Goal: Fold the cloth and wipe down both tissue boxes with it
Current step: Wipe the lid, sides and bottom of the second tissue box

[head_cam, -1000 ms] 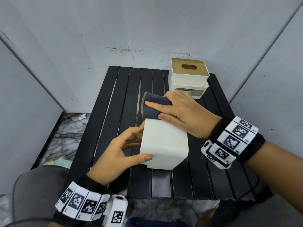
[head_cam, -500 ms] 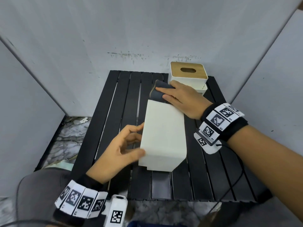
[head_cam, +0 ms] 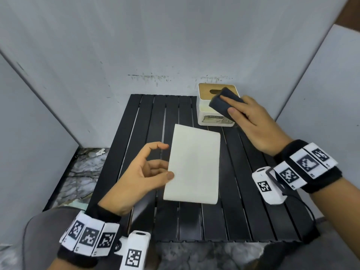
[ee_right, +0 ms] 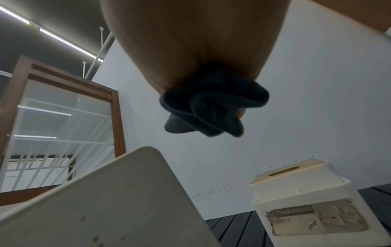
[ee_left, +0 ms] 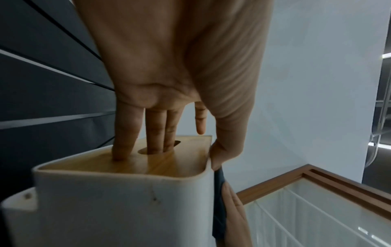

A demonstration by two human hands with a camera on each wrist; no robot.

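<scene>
Cloth (head_cam: pixel 224 104) folded, gripped in right hand (head_cam: pixel 251 121) over far box (head_cam: pixel 206 114); left hand (head_cam: pixel 140 176) w/ fingers loose beside near box (head_cam: pixel 192 166); far box likely left.

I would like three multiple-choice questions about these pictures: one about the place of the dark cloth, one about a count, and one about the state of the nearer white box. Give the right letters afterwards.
1. Where is the dark folded cloth?
A. on the floor
B. in the right hand, by the far white tissue box with a wooden lid
C. under the nearer box

2. How many tissue boxes are on the black slatted table?
A. one
B. two
C. three

3. How is the near plain white tissue box placed?
A. upright
B. lying on its side
C. stacked on the other box

Answers:
1. B, the fingers grip it there.
2. B, one is near and one is far.
3. B, its broad wall faces up.
</scene>
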